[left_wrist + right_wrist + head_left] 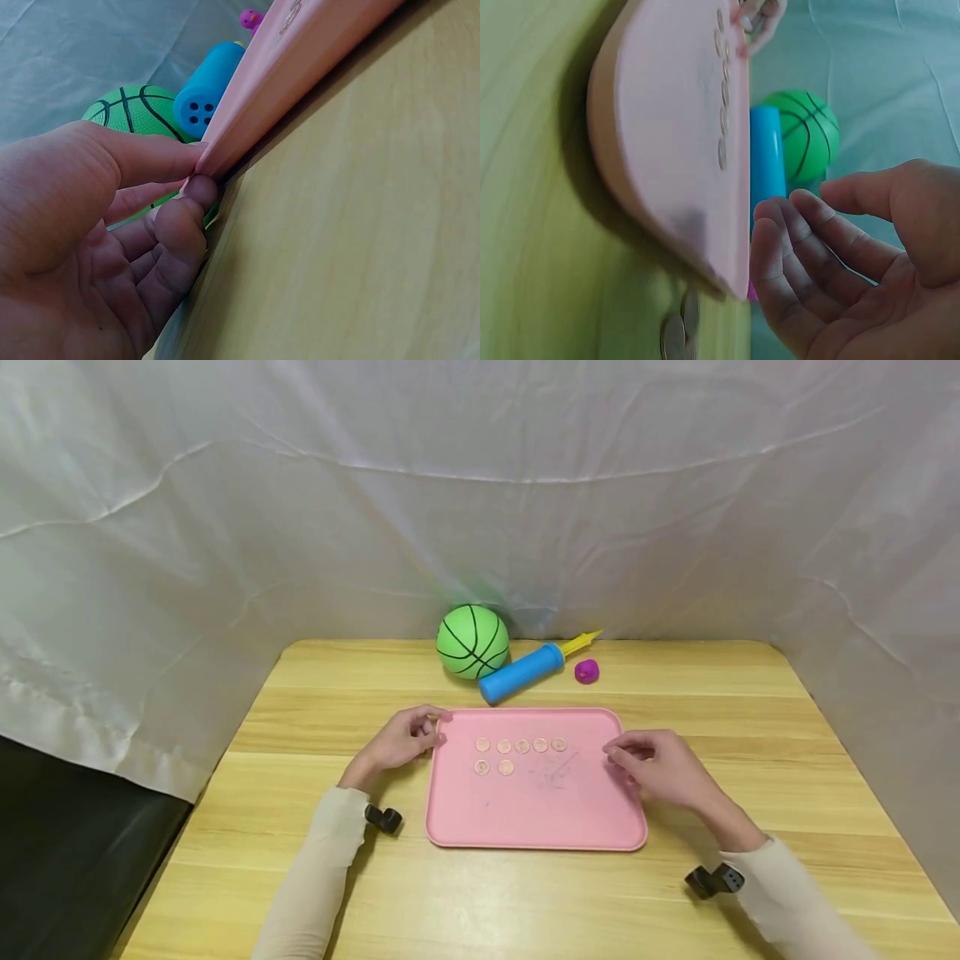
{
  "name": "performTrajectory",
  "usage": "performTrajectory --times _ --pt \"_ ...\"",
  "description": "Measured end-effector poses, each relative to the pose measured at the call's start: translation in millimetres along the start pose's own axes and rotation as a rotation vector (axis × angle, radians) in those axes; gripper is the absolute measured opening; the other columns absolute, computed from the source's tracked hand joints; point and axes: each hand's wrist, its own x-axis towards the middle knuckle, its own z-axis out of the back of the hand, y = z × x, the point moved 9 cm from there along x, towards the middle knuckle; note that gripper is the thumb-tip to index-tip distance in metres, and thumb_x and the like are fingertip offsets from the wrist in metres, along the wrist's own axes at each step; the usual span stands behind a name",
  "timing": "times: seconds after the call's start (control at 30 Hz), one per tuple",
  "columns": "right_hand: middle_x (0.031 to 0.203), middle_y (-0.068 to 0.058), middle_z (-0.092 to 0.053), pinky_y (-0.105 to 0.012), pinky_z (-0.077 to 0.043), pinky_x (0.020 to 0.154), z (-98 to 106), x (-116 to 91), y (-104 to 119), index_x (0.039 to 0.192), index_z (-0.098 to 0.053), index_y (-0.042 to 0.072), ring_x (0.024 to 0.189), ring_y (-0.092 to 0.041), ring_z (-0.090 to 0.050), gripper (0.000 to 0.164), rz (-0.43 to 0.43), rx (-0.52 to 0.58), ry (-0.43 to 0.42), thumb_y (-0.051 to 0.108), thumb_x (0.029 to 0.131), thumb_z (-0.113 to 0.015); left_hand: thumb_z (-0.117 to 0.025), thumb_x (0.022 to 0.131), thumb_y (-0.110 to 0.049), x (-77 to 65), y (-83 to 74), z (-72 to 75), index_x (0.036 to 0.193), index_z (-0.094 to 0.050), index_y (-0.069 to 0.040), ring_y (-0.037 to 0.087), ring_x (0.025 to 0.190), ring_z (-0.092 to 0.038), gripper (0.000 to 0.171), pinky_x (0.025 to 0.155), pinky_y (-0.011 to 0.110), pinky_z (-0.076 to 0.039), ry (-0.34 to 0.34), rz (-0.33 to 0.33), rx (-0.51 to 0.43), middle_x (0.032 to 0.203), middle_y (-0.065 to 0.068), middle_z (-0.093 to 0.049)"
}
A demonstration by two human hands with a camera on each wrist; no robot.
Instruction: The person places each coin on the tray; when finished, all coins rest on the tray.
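Note:
A pink tray [532, 818] lies flat on the table with several round coins on it. They form a longer far row, with one coin [522, 746] in its middle, and a near row of two. At the tray's far left corner my left hand [405, 739] pinches the rim between thumb and fingertips, as the left wrist view [97, 202] shows. Over the right rim hovers my right hand [663, 768], its fingers loosely bent and holding nothing. A few more coins [673, 337] rest on the table beside the tray in the right wrist view; in the head view they are hidden.
Behind the tray are a green basketball [472, 642], a blue hand pump [521, 673] with a yellow nozzle [581, 643], and a small purple rubber duck [587, 672]. A pale curtain [525, 543] hangs behind the table [750, 710].

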Motion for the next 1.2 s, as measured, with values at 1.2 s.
performTrajectory --times 1.2 --pt "0.088 0.001 -0.075 -0.022 -0.053 0.069 39.3 -18.0 -57.3 0.104 -0.081 0.005 0.081 -0.011 -0.063 0.013 0.029 -0.306 -0.028 0.015 0.095 -0.082 -0.069 0.104 -0.002 -0.5 0.2 0.1 0.142 -0.067 -0.001 0.013 0.064 -0.053 0.038 0.055 0.021 -0.048 -0.001 -0.01 0.007 0.088 0.014 -0.065"
